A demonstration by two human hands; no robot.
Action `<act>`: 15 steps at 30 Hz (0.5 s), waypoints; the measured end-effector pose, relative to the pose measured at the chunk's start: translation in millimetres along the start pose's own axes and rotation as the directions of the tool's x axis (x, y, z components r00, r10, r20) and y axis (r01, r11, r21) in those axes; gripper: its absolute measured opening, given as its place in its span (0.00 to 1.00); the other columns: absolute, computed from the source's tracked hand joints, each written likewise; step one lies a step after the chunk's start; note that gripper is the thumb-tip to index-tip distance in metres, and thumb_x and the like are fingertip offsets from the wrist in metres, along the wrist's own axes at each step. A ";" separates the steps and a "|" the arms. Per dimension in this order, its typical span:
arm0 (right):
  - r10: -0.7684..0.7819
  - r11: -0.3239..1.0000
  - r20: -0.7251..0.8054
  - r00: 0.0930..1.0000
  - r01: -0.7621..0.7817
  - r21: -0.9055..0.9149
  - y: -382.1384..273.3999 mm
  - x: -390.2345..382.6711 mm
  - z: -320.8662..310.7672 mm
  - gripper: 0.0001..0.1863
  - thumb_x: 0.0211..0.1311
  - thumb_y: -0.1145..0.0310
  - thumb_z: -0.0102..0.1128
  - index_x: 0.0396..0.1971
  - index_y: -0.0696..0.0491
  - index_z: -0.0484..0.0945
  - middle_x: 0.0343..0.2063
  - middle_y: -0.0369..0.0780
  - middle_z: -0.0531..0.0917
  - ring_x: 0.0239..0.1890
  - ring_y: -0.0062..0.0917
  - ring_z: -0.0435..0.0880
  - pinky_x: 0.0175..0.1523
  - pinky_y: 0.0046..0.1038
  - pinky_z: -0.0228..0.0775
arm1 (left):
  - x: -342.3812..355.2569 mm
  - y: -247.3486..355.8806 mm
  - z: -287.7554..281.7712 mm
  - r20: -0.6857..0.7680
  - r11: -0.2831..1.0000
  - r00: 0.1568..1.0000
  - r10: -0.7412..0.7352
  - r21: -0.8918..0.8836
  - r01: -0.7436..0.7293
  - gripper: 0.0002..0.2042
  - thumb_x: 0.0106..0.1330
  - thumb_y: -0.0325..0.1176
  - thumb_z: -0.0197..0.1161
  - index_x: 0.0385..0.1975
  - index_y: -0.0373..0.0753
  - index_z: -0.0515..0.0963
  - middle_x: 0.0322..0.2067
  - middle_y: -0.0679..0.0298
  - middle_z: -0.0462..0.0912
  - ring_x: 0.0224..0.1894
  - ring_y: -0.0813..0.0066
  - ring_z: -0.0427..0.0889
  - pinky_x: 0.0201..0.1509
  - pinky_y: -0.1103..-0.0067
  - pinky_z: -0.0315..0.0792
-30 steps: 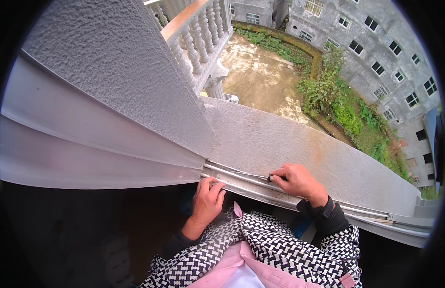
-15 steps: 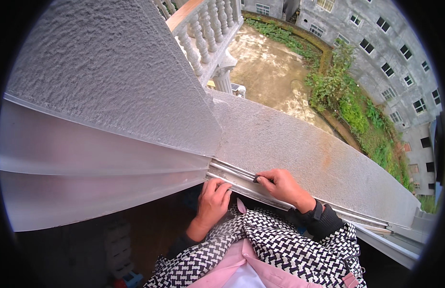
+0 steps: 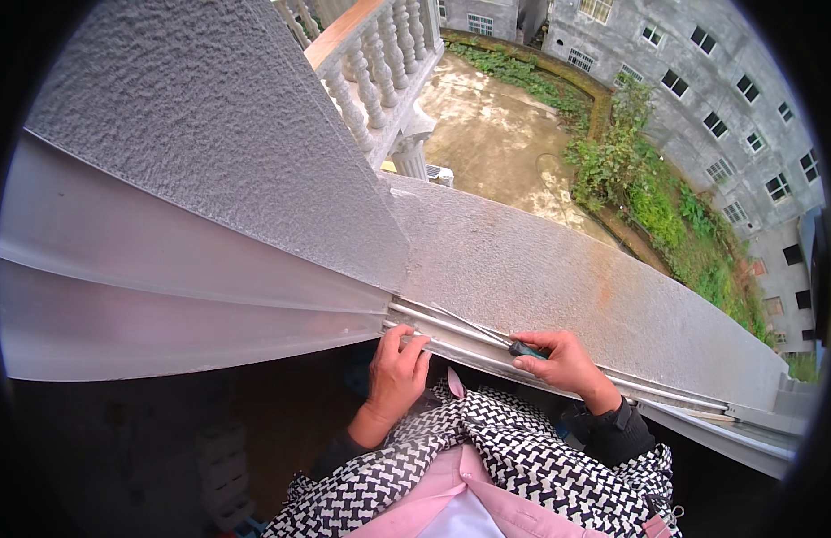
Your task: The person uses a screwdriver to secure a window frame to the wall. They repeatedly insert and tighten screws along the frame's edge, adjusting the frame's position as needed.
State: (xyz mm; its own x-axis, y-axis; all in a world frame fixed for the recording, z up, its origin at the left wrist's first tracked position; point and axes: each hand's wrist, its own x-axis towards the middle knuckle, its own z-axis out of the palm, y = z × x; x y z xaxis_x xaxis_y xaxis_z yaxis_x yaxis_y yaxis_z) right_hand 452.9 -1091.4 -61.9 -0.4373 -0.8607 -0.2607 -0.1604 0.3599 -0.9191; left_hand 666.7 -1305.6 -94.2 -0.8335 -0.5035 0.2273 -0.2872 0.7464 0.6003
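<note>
1. Held in the right hand [image 3: 568, 363]: a slim screwdriver-like tool [image 3: 527, 351] with a dark green-black handle and a thin metal shaft.
2. Pinched at the handle between right thumb and forefinger, narrow around it, with the rear of the handle partly hidden by the hand.
3. Aimed with the shaft up and left from those fingertips, low along the outer side of the silvery-white metal window track [image 3: 460, 337]. Too small to tell at the tip: touching or just above.
4. Rested on the near edge of the track, just beside its visible left end: the left hand [image 3: 397, 377], with fingers bent and slightly apart. Cannot tell about any hold beneath those fingertips.
5. Bounded at the left by the pale grey ribbed metal panel [image 3: 182, 278] and, above it, the rough grey plaster wall [image 3: 245, 134].
6. Open to the right of the right hand along the track, and outward over the broad, rough grey ledge [image 3: 505, 247]; past its outer edge, down to the stained concrete courtyard [image 3: 496, 117].
7. Angled up-left from the lower right with the right forearm, in a black cuff [image 3: 618, 437]; up-right from below with the left.
</note>
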 end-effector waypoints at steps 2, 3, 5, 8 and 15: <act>0.040 0.995 0.006 0.999 -0.039 -0.097 -2.5 0.4 3.2 0.21 0.61 0.67 0.71 0.54 0.56 0.84 0.38 0.43 0.89 0.40 0.29 0.87 0.50 0.29 0.78 | -0.2 -1.0 0.4 0.023 0.996 0.996 -0.084 0.024 0.084 0.18 0.59 0.29 0.70 0.51 0.38 0.80 0.55 0.52 0.74 0.44 0.55 0.81 0.48 0.65 0.78; 0.019 0.986 0.002 1.000 -0.019 -0.163 -4.1 1.1 3.1 0.21 0.60 0.67 0.71 0.54 0.56 0.84 0.39 0.48 0.88 0.40 0.34 0.88 0.49 0.31 0.79 | -0.5 -1.7 0.8 0.035 0.991 0.991 -0.131 0.033 0.129 0.21 0.60 0.30 0.70 0.53 0.37 0.79 0.57 0.51 0.73 0.44 0.54 0.82 0.49 0.64 0.78; -0.015 0.961 0.009 1.000 0.017 -0.275 -7.9 3.7 2.5 0.21 0.59 0.67 0.69 0.52 0.56 0.84 0.39 0.53 0.87 0.39 0.42 0.88 0.46 0.35 0.79 | -0.2 -4.6 2.8 0.041 0.986 0.993 -0.113 0.125 0.107 0.25 0.61 0.33 0.70 0.59 0.35 0.74 0.61 0.49 0.70 0.48 0.50 0.83 0.50 0.64 0.79; -0.054 0.911 0.030 0.998 0.061 -0.409 -15.8 6.6 -1.3 0.19 0.59 0.65 0.68 0.50 0.55 0.85 0.34 0.53 0.86 0.35 0.50 0.84 0.42 0.41 0.77 | -1.0 -10.0 6.0 0.074 0.978 0.989 -0.127 0.176 0.112 0.31 0.62 0.36 0.70 0.64 0.32 0.69 0.65 0.47 0.67 0.53 0.46 0.82 0.53 0.64 0.80; -0.123 0.814 -0.011 0.992 0.094 -0.574 -32.1 20.2 10.7 0.15 0.60 0.64 0.66 0.46 0.53 0.86 0.31 0.48 0.84 0.34 0.47 0.84 0.39 0.43 0.77 | -1.6 -13.4 7.2 0.090 0.980 0.988 -0.129 0.162 0.113 0.35 0.62 0.37 0.70 0.66 0.27 0.65 0.68 0.44 0.64 0.56 0.44 0.81 0.54 0.63 0.80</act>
State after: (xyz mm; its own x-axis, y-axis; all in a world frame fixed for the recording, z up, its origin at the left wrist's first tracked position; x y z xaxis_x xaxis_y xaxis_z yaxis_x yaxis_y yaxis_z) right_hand 458.6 -1124.2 -40.8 -0.4241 -0.8943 -0.1427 -0.6795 0.4183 -0.6028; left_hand 668.5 -1311.6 -108.1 -0.8287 -0.5542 0.0782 -0.4523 0.7453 0.4899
